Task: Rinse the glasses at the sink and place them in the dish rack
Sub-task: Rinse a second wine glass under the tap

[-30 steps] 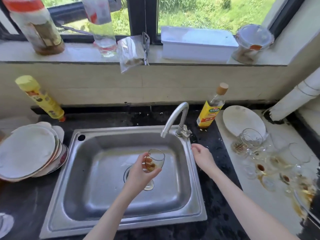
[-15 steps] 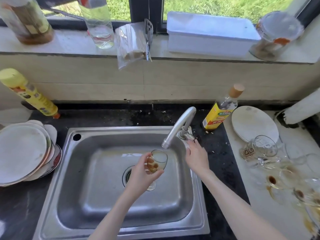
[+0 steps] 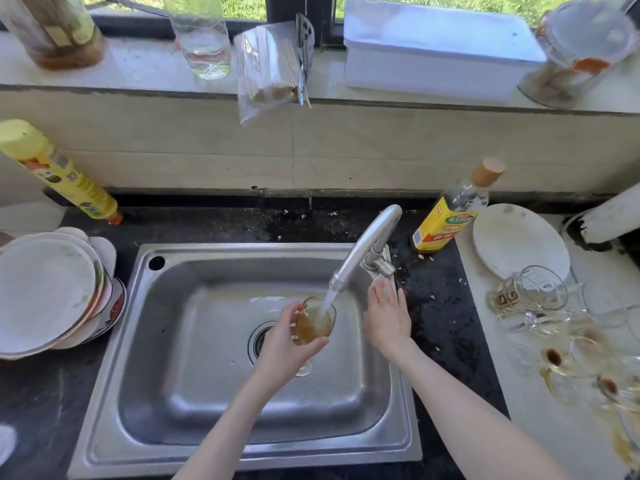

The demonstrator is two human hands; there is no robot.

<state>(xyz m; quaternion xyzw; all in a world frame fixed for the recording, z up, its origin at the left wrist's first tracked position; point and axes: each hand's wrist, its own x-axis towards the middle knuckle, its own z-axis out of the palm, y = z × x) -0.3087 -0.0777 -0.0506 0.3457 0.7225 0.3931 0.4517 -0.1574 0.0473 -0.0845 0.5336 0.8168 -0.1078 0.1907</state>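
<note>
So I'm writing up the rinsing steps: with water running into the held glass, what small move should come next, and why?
Probably tip the glass to pour it out into the sink. The left hand grips it upright under the faucet stream, and it holds brownish water. The right hand rests by the faucet handle.

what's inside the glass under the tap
The glass in the left hand holds brownish water, with the tap's stream pouring in. Its stem is mostly hidden by the hand.
</note>
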